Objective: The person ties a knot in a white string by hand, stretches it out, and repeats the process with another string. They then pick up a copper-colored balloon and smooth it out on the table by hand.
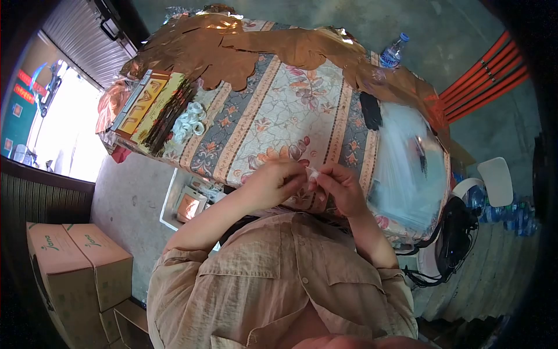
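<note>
Both hands are close together over the near edge of a table with a flowered cover point(290, 110). Between them is a small white item point(313, 173), too small to make out. My left hand point(279, 181) has its fingers curled, with the fingertips at the left side of the white item. My right hand point(342, 187) pinches the white item from the other side. A heap of white bands point(189, 121) lies on the table's left part, beside a stack of dark strips point(165, 119). Clear plastic bags point(407, 168) lie to the right of my right hand.
Brown foil sheets point(218, 52) cover the far edge, near a water bottle point(393, 51). A black item point(370, 110) lies beside the bags. Cardboard boxes point(81, 262) stand lower left, and a white bin point(173, 200) is below the table edge. A black bag point(456, 238) hangs at right.
</note>
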Demonstrator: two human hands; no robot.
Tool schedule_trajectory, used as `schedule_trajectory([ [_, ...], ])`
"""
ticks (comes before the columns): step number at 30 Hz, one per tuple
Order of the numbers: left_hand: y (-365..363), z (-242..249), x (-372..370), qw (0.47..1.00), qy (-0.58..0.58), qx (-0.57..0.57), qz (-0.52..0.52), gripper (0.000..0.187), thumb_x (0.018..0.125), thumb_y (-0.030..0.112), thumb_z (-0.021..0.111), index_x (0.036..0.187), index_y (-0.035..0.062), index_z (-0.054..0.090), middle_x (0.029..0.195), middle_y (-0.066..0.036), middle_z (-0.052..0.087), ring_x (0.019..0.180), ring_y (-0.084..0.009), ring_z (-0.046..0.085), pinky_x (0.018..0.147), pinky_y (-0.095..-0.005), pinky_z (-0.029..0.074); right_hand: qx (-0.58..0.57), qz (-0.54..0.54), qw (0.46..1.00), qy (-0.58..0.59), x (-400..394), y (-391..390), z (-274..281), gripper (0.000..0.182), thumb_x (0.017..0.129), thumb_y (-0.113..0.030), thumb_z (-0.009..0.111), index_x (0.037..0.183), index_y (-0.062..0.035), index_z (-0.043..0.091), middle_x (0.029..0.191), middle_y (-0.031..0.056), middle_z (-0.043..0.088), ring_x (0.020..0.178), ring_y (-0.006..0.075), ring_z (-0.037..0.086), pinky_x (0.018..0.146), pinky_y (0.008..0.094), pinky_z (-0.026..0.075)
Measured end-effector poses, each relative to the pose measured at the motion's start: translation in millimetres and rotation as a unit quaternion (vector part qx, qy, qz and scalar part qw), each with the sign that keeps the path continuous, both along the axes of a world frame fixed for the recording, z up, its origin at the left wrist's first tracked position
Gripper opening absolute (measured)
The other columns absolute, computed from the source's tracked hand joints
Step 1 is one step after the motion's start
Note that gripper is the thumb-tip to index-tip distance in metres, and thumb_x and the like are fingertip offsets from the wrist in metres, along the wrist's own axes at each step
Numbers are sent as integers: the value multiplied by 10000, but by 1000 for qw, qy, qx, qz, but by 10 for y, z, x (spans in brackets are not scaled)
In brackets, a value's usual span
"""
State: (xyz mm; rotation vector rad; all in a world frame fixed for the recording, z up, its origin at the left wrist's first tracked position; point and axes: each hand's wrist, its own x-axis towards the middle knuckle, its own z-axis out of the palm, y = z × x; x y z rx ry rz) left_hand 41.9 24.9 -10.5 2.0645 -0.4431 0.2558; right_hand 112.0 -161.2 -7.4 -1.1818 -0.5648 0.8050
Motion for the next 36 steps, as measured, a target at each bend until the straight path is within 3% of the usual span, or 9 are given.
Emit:
schedule_trajectory([
  [3, -29, 149, -36, 993, 80, 12, 89, 145, 799, 25, 546, 938, -5, 574, 859, -144, 572, 776, -282, 584, 666, -344, 459, -42, -33, 998, 18, 5, -8, 5, 121, 886, -84, 483, 887, -4, 575, 741, 62, 606, 545, 76, 490, 498, 189, 395],
  [5, -107, 211, -34, 979, -75, -108, 153, 205, 795, -14, 539, 997, -6, 572, 918, -131, 565, 828, -271, 567, 721, -328, 447, -41, -39, 998, 12, 2, 8, -26, 129, 888, -88, 479, 898, 0, 574, 742, 63, 605, 546, 80, 494, 497, 194, 398],
  [9, -137, 87, -16, 990, -112, -33, 74, 248, 798, -19, 547, 1044, -4, 572, 934, -126, 571, 832, -241, 574, 711, -313, 460, -32, -32, 999, 6, -7, 42, -9, 155, 891, -96, 471, 945, 10, 570, 731, 64, 595, 563, 94, 513, 510, 215, 413],
  [17, -185, 37, -62, 973, 102, -166, 119, 197, 780, -11, 622, 975, 17, 622, 852, -82, 595, 727, -127, 584, 594, -238, 445, -15, -48, 998, 46, 9, 14, -131, 182, 897, -101, 456, 993, 12, 561, 729, 55, 584, 609, 127, 555, 556, 231, 447],
  [24, -64, -105, -74, 980, -30, -119, 154, 80, 771, 27, 624, 836, 13, 578, 772, -113, 568, 695, -230, 563, 590, -299, 434, 14, -98, 983, 154, -17, 123, -36, 183, 870, -100, 464, 1006, -1, 537, 910, 121, 604, 597, 174, 579, 560, 244, 471],
  [27, 60, -134, -161, 961, 50, -185, 200, 78, 796, 45, 602, 860, 16, 569, 783, -115, 567, 696, -242, 558, 614, -311, 437, 52, -181, 972, 138, 99, 96, 18, 203, 860, -108, 470, 1023, 2, 523, 984, 130, 594, 606, 163, 581, 564, 241, 477],
  [30, 548, -43, -200, 947, 32, -51, 315, 110, 856, 113, 532, 874, 9, 562, 752, -116, 562, 659, -206, 578, 580, -301, 443, 2, -153, 988, 34, 138, -52, -65, 192, 877, -112, 455, 1001, 13, 529, 960, 110, 605, 620, 120, 571, 576, 231, 474],
  [32, 950, 5, -199, 899, -39, 125, 418, 109, 851, 116, 527, 876, 16, 564, 769, -145, 558, 699, -268, 568, 615, -319, 442, -50, -146, 985, -71, 115, -68, -146, 168, 887, -100, 456, 974, 15, 542, 874, 79, 608, 614, 93, 551, 582, 218, 450],
  [36, 1498, 82, -134, 846, -46, 276, 454, 138, 822, 153, 548, 868, 31, 596, 821, -139, 533, 768, -311, 553, 662, -381, 450, -70, -140, 984, -85, 123, -78, -302, 152, 887, -85, 457, 957, 15, 547, 811, 64, 598, 610, 87, 543, 578, 212, 432],
])
